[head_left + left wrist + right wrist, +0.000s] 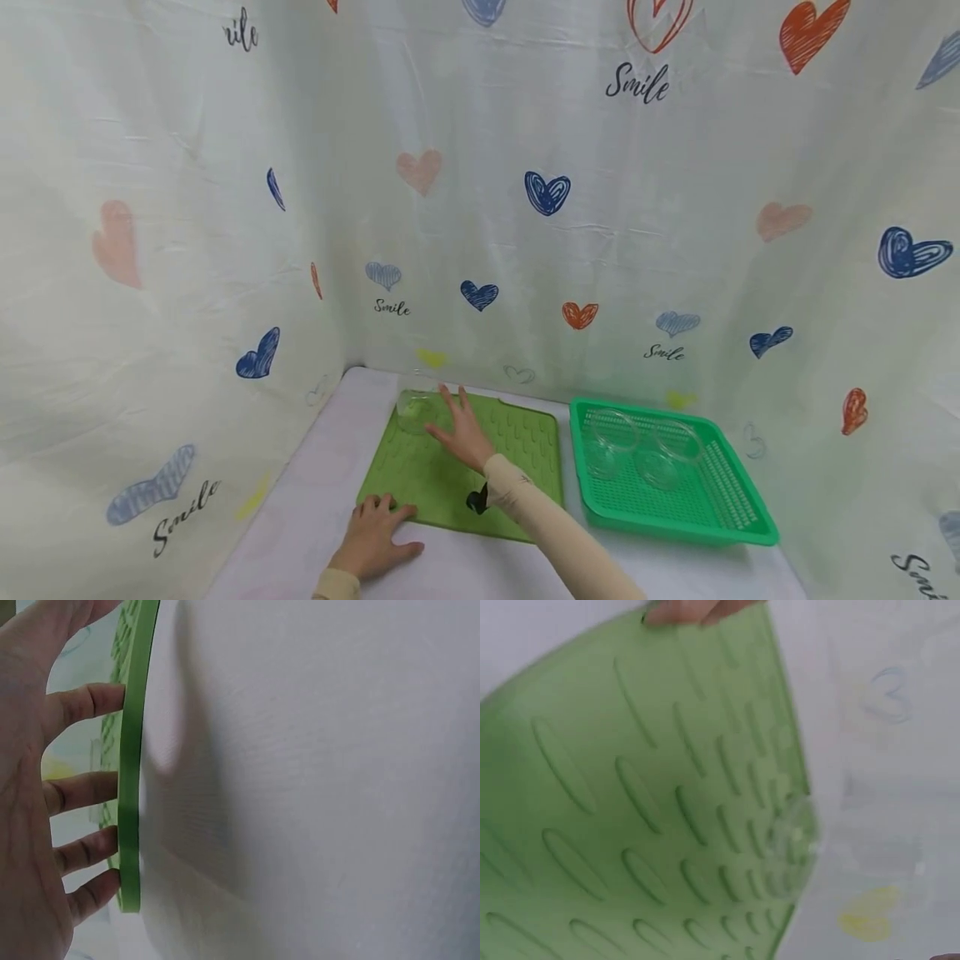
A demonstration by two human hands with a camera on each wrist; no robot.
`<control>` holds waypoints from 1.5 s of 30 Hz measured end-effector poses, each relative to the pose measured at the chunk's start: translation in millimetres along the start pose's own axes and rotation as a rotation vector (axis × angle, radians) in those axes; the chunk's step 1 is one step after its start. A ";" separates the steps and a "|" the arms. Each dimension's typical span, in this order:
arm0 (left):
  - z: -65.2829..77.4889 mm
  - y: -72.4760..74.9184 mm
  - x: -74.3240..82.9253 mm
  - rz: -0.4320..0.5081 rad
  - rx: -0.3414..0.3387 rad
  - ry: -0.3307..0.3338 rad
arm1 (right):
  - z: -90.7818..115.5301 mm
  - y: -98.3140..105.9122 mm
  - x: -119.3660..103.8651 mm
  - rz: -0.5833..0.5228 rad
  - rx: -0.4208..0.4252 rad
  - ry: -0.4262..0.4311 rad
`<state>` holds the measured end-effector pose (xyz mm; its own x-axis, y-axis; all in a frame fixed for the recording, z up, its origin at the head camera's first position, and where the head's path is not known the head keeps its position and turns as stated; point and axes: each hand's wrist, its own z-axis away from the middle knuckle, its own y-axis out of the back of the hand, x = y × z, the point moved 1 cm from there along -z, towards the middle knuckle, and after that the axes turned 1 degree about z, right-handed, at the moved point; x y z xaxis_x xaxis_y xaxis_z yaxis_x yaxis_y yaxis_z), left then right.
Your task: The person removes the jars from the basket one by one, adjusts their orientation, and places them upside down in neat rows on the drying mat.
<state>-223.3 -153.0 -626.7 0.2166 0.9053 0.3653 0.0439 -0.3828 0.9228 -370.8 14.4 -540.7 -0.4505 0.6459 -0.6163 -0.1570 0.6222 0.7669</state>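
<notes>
A clear drinking glass [415,412] stands at the back left corner of a green ribbed mat [450,475]; it shows faintly in the right wrist view too. My right hand [467,435] hovers over the mat just right of the glass, fingers spread and nothing held. At the mat's front left corner my left hand [372,537] rests with its fingers apart. In the left wrist view its fingertips [101,697] touch the mat's edge [130,787].
To the right of the mat sits a green plastic basket [675,527] with a mesh bottom. Inside it are two clear glasses, a left one [602,461] and a right one [660,469]. A white curtain [480,108] printed with hearts hangs behind and beside the white-covered table [300,517].
</notes>
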 end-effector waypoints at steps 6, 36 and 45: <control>-7.2 6.3 -2.1 0.050 -0.069 0.016 | 35.8 36.0 -1.6 -0.111 0.080 0.050; -10.3 17.2 -4.7 0.075 -0.050 0.047 | 222.6 154.3 90.8 -0.235 0.565 -0.315; -10.6 14.9 -1.6 0.106 -0.069 0.064 | 231.1 171.8 118.6 -0.245 0.577 -0.385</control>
<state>-233.3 -158.3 -612.2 0.1533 0.8711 0.4665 -0.0432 -0.4657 0.8839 -248.2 300.1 -523.4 -0.1043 0.5016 -0.8588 0.3218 0.8340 0.4481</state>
